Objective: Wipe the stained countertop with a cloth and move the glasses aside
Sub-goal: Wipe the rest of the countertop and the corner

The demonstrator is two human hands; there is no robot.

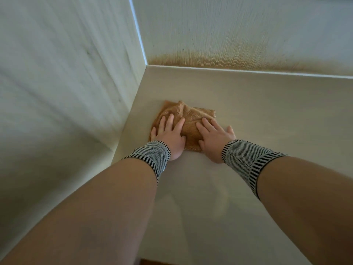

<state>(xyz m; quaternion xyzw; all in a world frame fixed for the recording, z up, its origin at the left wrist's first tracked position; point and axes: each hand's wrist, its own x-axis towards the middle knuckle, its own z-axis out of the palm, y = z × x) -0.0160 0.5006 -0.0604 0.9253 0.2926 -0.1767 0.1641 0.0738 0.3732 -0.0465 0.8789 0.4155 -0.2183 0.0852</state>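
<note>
Pressing the cloth [188, 119] flat near the wall corner [146, 65], left hand [169, 135] and right hand [214, 138] spread wide, we should push evenly; glasses seemingly out of view.

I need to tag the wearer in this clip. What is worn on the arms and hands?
The left hand and right hand are bare, without gloves. Each wrist carries a knitted wristband with a fine black-and-white pattern and striped edges. The forearms are uncovered, with no sleeves showing.

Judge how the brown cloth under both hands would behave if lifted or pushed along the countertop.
The brown cloth is creased and bunched, so it would probably droop if lifted. Its fuzzy terry look suggests some drag on the countertop. Pushed by the flat left hand and right hand, it may ruck up.
</note>
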